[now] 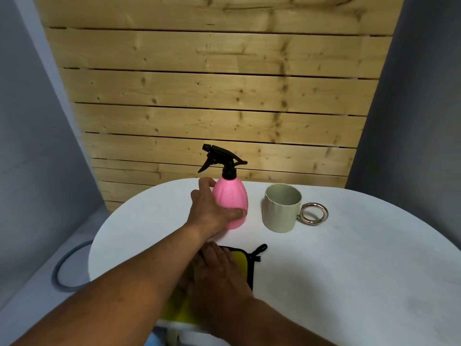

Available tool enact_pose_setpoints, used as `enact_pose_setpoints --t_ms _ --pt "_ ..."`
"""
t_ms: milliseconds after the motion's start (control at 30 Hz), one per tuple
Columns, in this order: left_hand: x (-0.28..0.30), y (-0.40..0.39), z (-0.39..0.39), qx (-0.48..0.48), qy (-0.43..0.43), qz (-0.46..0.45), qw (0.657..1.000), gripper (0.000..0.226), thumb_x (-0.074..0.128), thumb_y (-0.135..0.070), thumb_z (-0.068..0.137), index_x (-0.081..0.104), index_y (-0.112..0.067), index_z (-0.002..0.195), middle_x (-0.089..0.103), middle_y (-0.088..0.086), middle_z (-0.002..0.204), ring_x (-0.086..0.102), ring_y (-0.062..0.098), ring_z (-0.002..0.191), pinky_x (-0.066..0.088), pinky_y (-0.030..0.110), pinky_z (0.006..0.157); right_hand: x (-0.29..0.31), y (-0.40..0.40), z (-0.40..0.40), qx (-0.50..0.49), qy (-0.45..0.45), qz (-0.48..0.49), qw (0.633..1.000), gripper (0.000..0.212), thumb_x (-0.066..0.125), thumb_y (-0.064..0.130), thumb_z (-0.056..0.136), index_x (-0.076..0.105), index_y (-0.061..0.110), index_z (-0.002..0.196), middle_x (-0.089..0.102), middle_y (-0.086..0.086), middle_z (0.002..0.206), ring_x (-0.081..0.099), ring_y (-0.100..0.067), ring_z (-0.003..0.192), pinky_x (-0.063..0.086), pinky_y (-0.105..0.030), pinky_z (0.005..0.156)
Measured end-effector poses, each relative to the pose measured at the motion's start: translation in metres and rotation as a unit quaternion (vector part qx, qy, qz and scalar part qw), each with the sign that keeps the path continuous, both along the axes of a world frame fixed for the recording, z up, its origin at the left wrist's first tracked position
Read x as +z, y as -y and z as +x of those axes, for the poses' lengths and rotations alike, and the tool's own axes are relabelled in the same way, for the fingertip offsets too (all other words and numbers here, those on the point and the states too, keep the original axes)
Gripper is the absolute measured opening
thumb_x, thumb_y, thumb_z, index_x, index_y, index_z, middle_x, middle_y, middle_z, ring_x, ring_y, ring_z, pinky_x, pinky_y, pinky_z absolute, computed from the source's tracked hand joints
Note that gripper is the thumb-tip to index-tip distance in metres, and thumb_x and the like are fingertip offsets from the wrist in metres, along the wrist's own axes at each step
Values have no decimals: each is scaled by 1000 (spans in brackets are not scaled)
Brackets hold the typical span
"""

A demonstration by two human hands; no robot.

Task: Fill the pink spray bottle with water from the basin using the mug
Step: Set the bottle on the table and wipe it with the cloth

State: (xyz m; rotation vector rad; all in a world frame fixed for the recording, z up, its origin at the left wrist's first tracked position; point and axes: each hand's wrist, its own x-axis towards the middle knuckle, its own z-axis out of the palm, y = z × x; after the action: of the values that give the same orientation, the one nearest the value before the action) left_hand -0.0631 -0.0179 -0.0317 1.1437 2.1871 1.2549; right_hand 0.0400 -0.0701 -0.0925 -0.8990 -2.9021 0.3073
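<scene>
Pink ribbed plastic spray bottle point(230, 203) stood upright on white round counter point(349, 258), left of pale green ribbed mug point(282, 208). Left hand point(212, 211) fingers point(207, 183) wrapped bottle body. Right hand point(219, 268) lay flat, fingers spread, on yellow cloth point(243, 258). Best steady bottle low while unscrewing black trigger cap point(220, 158). Basin unseen.

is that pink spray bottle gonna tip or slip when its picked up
The pink spray bottle probably tips easily: its body tapers toward the base and the black trigger head sits high. The glossy plastic may be slippery, though its ribs should help the left hand wrapped around it.
</scene>
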Motion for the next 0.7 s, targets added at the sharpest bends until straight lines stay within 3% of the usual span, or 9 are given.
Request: enact_pose_setpoints --t_ms 100,167,233,333,433,500,600,633,700 --pt "0 1 0 -11 3 -12 1000 97 95 -35 66 29 -28 138 35 4 127 49 31 113 46 33 86 4 -1 11 27 -30 17 999 68 37 62 86 65 17 128 63 -3 132 59 -22 123 50 -45 98" --pt "0 4 -2 -19 10 -27 999 106 95 -38 64 26 -29 144 35 4 132 49 33 123 47 36 92 14 -4 15 88 -40 -8 995 81 25 71 90 36 18 150 33 -4 157 26 -23 147 22 -53 117" --pt "5 13 -7 -37 22 -55 998 115 95 -43 64 22 -30 152 35 7 145 47 32 131 46 39 100 16 -5 22 130 -42 -14 991 86 25 75 89 18 22 156 12 0 164 3 -19 151 1 -48 121" --pt "16 44 -28 -66 27 -105 992 94 87 -42 78 34 -26 154 47 7 146 52 22 123 44 31 95 4 -6 33 124 -15 57 991 78 24 74 91 42 22 146 40 -2 154 36 -24 143 31 -53 113" --pt "17 91 -66 -39 -1 -132 991 57 73 -33 93 51 -23 144 60 4 129 60 20 110 44 29 88 -7 -2 27 99 -38 64 992 70 23 65 97 54 19 138 53 -6 144 50 -24 133 42 -49 107" --pt "14 119 -88 -10 -11 -137 990 44 66 -28 98 55 -22 141 63 4 128 61 22 111 48 31 90 -1 3 21 77 -28 67 994 71 16 61 99 53 17 139 51 -7 146 50 -25 133 41 -53 105" --pt "9 146 -110 27 -19 -133 991 35 59 -23 102 59 -23 138 65 6 131 61 23 116 50 35 100 4 5 8 74 -20 19 997 91 -9 66 87 28 17 153 22 -4 161 21 -23 149 9 -43 119" --pt "9 154 -114 35 -17 -128 991 34 57 -22 103 59 -23 137 64 5 131 61 23 117 50 35 100 6 9 2 57 -21 17 998 92 -12 64 86 28 16 153 23 -5 161 21 -24 149 8 -42 118" --pt "9 163 -119 44 2 -115 992 32 54 -21 104 61 -26 135 64 4 129 61 23 115 49 33 96 2 11 -12 8 -4 67 998 74 5 50 100 55 10 138 51 -12 145 50 -30 132 35 -47 107"
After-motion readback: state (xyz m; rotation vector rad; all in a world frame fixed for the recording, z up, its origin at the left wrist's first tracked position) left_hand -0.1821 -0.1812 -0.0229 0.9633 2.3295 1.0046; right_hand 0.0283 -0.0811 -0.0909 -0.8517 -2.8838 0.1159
